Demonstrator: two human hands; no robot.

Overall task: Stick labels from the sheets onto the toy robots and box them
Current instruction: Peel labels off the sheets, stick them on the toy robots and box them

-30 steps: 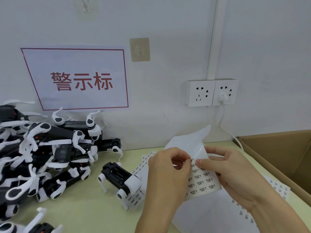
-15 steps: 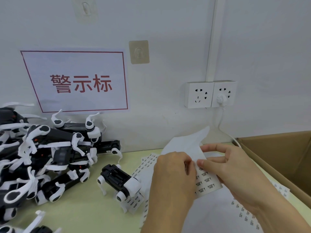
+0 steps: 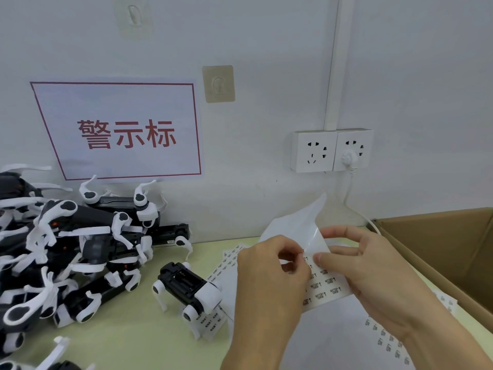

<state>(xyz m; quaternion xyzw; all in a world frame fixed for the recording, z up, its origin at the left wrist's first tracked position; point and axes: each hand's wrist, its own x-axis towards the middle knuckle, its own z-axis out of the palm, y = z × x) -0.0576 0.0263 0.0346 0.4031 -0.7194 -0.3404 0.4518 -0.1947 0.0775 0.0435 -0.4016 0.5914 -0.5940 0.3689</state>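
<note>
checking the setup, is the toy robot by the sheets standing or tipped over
Standing: the toy robot rests upright on its white legs on the table.

A white wall sign point(image 3: 117, 130) with a red border reads "警示标" in red. The held label sheet point(image 3: 324, 285) carries repeated small labels reading "BATTERY COVER" with an arrow. Print on the other sheets is too small to read.

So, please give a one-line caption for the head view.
Both hands, left hand and right hand, hold a label sheet beside one toy robot.
</note>
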